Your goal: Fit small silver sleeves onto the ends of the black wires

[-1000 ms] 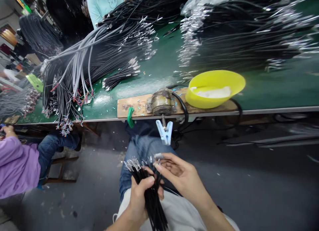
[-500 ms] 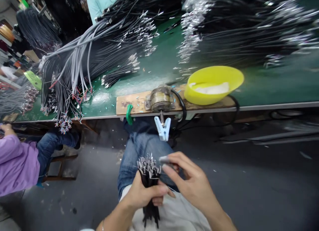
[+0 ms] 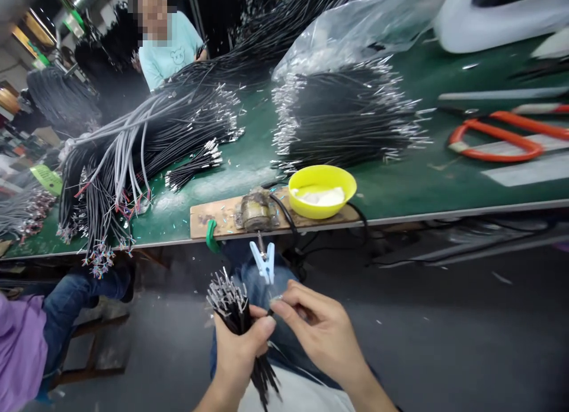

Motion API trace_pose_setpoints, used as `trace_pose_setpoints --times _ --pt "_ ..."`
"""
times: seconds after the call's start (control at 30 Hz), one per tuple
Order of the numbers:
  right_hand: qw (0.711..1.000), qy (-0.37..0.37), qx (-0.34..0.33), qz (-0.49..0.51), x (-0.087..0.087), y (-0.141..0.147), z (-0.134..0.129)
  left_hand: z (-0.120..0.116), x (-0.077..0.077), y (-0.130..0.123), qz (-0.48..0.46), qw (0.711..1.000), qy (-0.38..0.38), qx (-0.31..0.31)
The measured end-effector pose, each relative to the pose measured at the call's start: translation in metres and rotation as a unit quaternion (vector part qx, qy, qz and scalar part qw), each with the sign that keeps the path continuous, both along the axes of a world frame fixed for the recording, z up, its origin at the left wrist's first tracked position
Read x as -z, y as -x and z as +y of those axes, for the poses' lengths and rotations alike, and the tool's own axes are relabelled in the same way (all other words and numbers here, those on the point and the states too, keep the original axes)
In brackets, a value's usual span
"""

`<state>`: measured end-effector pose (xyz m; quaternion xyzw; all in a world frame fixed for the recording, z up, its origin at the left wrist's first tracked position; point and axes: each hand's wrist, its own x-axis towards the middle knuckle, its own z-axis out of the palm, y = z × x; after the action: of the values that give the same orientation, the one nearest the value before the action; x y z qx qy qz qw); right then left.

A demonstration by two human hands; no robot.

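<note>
My left hand (image 3: 237,350) is closed around a bundle of short black cables (image 3: 235,314), their stripped silvery ends fanned out at the top. Between its thumb and index finger a single black cable (image 3: 270,311) sticks out to the right. My right hand (image 3: 317,326) pinches the tip of that cable with thumb and index finger; the tip itself is mostly covered. Just beyond my hands, a light blue clothespin (image 3: 264,262) sits on the shaft of a small motor (image 3: 256,210). The motor is fixed to a wooden board (image 3: 202,219) on the table edge.
On the green table (image 3: 400,192) stand a yellow bowl (image 3: 322,207) with white material and a large stack of black cables (image 3: 342,115). Orange-handled scissors (image 3: 498,139) lie at the right. Grey cables (image 3: 133,139) overhang the left edge. Two other people are nearby.
My right hand, its fingers apart earlier, has moved left and now pinches a cable tip by my left thumb. The bundle has shifted left and tilted. The view has swung right and up.
</note>
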<state>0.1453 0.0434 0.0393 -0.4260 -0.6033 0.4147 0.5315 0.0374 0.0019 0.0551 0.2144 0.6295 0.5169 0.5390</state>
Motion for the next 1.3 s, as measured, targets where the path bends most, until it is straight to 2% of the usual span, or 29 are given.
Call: trace_pose_setpoints --times 0.1,0.17,0.23,0.3,0.37,0.4,0.6,0.7,0.83,1.0,1.07,1.17,1.3 --pt "0.997 -0.052 0.057 0.027 -0.001 0.005 -0.002 0.002 -0.001 -0.005 -0.024 0.999 -0.009 -0.022" --pt "0.995 -0.042 0.049 0.072 0.005 0.008 -0.005 0.004 0.003 -0.005 -0.067 0.997 -0.026 -0.017" --pt "0.991 0.014 -0.007 0.129 0.014 0.010 -0.006 0.005 0.007 -0.003 -0.105 0.994 -0.019 -0.002" --pt "0.975 0.097 -0.064 0.188 0.023 0.010 -0.007 0.006 0.009 -0.001 -0.121 0.993 -0.003 0.013" --pt "0.956 0.166 -0.085 0.227 0.028 0.008 -0.006 0.006 0.009 0.001 -0.110 0.994 0.002 0.015" --pt "0.951 0.178 -0.089 0.239 0.028 0.007 -0.004 0.007 0.008 0.002 -0.100 0.995 0.001 0.014" --pt "0.974 0.123 -0.079 0.173 0.010 0.004 0.002 0.008 0.006 0.005 -0.071 0.997 -0.002 0.002" --pt "0.976 0.128 -0.050 0.172 0.013 0.010 0.000 0.007 0.006 0.003 -0.062 0.998 -0.011 -0.005" --pt "0.977 0.114 0.010 0.179 0.021 0.018 -0.007 0.002 0.009 -0.005 0.022 0.999 -0.007 -0.043" --pt "0.994 -0.025 0.086 0.068 0.018 0.020 -0.012 0.001 0.016 -0.009 0.095 0.991 -0.024 -0.092" --pt "0.994 -0.051 0.083 0.043 0.019 0.019 -0.013 0.003 0.016 -0.007 0.087 0.992 -0.025 -0.087" --pt "0.997 -0.011 0.053 0.052 0.024 0.016 -0.012 0.008 0.010 -0.004 0.064 0.995 -0.016 -0.071" --pt "0.990 0.066 0.064 0.106 0.024 0.012 -0.008 0.010 0.000 -0.005 0.058 0.995 -0.022 -0.080"
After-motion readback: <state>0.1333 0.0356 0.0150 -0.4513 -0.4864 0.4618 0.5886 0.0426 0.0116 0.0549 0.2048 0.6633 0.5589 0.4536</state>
